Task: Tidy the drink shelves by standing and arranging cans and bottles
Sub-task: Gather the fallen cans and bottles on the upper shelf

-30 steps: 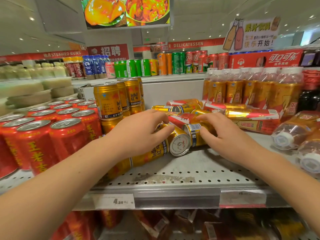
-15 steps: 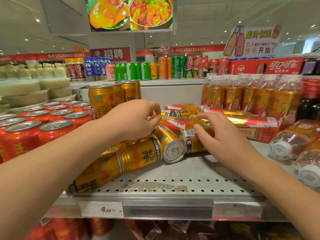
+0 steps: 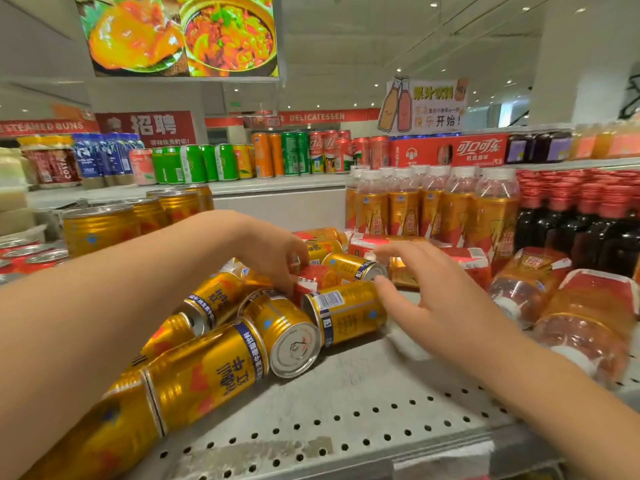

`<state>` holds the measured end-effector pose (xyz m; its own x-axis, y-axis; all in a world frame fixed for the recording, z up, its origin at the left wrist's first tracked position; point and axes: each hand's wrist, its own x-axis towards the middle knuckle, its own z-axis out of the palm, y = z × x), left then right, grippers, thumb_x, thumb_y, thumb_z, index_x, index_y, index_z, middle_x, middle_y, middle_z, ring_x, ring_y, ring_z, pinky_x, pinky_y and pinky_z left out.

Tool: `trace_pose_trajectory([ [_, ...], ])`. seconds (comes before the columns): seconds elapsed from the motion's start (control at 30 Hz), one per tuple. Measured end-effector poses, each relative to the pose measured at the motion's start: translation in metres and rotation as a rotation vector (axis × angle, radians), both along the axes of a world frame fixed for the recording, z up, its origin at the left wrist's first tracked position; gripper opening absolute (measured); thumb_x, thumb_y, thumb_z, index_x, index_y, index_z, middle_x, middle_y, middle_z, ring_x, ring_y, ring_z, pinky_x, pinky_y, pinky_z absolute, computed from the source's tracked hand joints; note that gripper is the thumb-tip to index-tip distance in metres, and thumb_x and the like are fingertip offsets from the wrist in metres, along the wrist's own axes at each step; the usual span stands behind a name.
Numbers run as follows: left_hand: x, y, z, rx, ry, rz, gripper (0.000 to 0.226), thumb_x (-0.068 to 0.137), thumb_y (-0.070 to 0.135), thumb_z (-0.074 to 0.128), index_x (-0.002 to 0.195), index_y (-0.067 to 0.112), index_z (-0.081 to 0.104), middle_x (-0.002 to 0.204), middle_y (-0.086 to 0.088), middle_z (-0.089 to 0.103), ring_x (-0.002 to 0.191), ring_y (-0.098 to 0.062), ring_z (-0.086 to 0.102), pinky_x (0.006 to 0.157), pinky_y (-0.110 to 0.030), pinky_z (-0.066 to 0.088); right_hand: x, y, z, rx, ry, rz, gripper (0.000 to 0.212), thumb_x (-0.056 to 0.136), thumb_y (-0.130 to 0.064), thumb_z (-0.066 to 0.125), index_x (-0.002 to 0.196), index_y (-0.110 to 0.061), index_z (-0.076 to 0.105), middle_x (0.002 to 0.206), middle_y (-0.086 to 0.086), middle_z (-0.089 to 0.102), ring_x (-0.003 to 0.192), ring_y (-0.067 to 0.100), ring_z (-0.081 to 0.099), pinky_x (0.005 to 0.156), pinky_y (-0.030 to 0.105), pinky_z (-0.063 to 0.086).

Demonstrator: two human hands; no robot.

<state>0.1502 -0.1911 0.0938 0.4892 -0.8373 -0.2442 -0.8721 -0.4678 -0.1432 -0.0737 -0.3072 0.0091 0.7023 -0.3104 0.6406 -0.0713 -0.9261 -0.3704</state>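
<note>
**Hands Working Into a Heap of Fallen Gold Cans**

The left hand (image 3: 273, 258) is reaching over the heap with its fingers curled downward. Its fingertips are touching a small red pack (image 3: 313, 277) wedged among the cans, but I cannot tell whether it is actually pinching the pack. The right hand (image 3: 436, 303) is hovering with its fingers spread and relaxed, holding nothing. Its thumb is sitting just beside the upper edge of a gold can (image 3: 349, 315) that is lying on its side.

Around that can, the other fallen gold cans (image 3: 204, 372) are lying in a loose pile on the perforated grey shelf (image 3: 363, 424). A front can (image 3: 296, 346) is showing its silver end to the camera, and others are running under the left forearm toward the shelf's front edge. Behind the right hand, flat red-and-gold cartons (image 3: 467, 258) are lying on the shelf.

To the right, fallen bottles (image 3: 581, 327) are lying on their sides. Behind them, gold-labelled bottles (image 3: 433, 209) are standing in a row, with dark bottles (image 3: 588, 230) with red caps standing beside them. To the left, upright gold cans (image 3: 100, 226) are standing together, with red cans (image 3: 24, 256) beyond them. On the shelf above, green, orange and red cans (image 3: 291, 154) are standing in a line.
</note>
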Motion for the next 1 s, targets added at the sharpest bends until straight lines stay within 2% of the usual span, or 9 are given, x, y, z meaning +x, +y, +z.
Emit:
trace_pose_trajectory([
  [0.17,0.003,-0.018,-0.008,0.094,-0.038,-0.06,0.064,0.086,0.045,0.077,0.139,0.032,0.044,0.117,0.007,0.052,0.106,-0.019,0.054,0.085,-0.031,0.046,-0.01,-0.005,-0.001,-0.012,-0.029,-0.048,0.038,0.096,-0.044,0.049,0.133,-0.036,0.051,0.126,-0.024,0.049,0.116,-0.011,0.039,0.087,0.002,0.029],
  [0.33,0.003,-0.014,-0.008,0.055,-0.048,-0.12,0.044,0.082,0.043,0.081,0.101,0.039,0.042,0.094,0.014,0.053,0.08,-0.008,0.051,0.066,-0.026,0.04,-0.03,-0.014,0.004,-0.009,-0.055,-0.071,0.038,0.098,-0.04,0.051,0.135,-0.036,0.05,0.13,-0.023,0.049,0.122,-0.008,0.04,0.094,0.011,0.029],
  [0.43,-0.006,0.0,0.012,-0.062,-0.042,-0.086,0.059,0.073,0.05,0.086,0.116,0.036,0.047,0.102,0.013,0.059,0.087,-0.008,0.057,0.072,-0.029,0.048,-0.04,-0.019,0.011,-0.005,-0.093,-0.051,0.036,0.098,-0.042,0.05,0.134,-0.041,0.048,0.125,-0.03,0.045,0.117,-0.016,0.036,0.086,0.002,0.028],
  [0.53,-0.026,0.011,0.039,-0.218,-0.052,-0.125,0.066,0.072,0.053,0.086,0.123,0.043,0.046,0.115,0.013,0.063,0.099,-0.011,0.061,0.084,-0.035,0.055,-0.045,-0.024,0.023,-0.05,-0.107,-0.019,0.036,0.098,-0.041,0.05,0.134,-0.039,0.049,0.122,-0.029,0.046,0.114,-0.014,0.037,0.084,0.001,0.029],
  [0.67,-0.082,0.014,0.057,-0.416,-0.003,-0.209,0.073,0.068,0.057,0.085,0.122,0.062,0.035,0.113,0.037,0.053,0.098,0.008,0.054,0.073,-0.01,0.043,-0.049,-0.047,0.046,-0.12,-0.039,-0.001,0.036,0.098,-0.037,0.05,0.134,-0.033,0.05,0.123,-0.016,0.054,0.113,0.004,0.048,0.089,0.02,0.038],
  [0.73,-0.107,0.007,0.048,-0.464,-0.08,-0.324,0.078,0.07,0.058,0.084,0.13,0.06,0.034,0.113,0.038,0.05,0.1,0.012,0.05,0.074,-0.005,0.04,-0.052,-0.067,0.053,-0.109,0.0,-0.006,0.036,0.098,-0.034,0.051,0.133,-0.03,0.052,0.118,-0.011,0.056,0.105,0.009,0.052,0.085,0.026,0.04],
  [0.8,-0.127,-0.003,0.026,-0.463,-0.203,-0.446,0.083,0.073,0.058,0.082,0.141,0.05,0.035,0.126,0.027,0.05,0.113,0.005,0.044,0.087,-0.011,0.038,-0.054,-0.088,0.056,-0.09,0.022,-0.012,0.033,0.099,-0.032,0.05,0.131,-0.027,0.054,0.117,-0.008,0.061,0.102,0.01,0.055,0.083,0.029,0.043],
  [0.9,-0.151,-0.017,-0.011,-0.42,-0.398,-0.606,0.084,0.079,0.049,0.078,0.15,0.039,0.034,0.147,0.014,0.048,0.133,-0.012,0.041,0.107,-0.033,0.043,-0.06,-0.112,0.056,-0.054,0.059,0.03,0.028,0.099,-0.034,0.05,0.126,-0.03,0.055,0.105,-0.01,0.066,0.093,0.008,0.061,0.08,0.034,0.051],
  [1.0,-0.165,-0.024,-0.038,-0.437,-0.518,-0.694,0.084,0.08,0.046,0.078,0.15,0.035,0.035,0.15,0.009,0.048,0.133,-0.021,0.044,0.107,-0.04,0.046,-0.06,-0.122,0.054,-0.069,0.167,0.131,0.029,0.097,-0.043,0.052,0.126,-0.037,0.054,0.105,-0.017,0.064,0.093,0.001,0.061,0.081,0.033,0.055],
])
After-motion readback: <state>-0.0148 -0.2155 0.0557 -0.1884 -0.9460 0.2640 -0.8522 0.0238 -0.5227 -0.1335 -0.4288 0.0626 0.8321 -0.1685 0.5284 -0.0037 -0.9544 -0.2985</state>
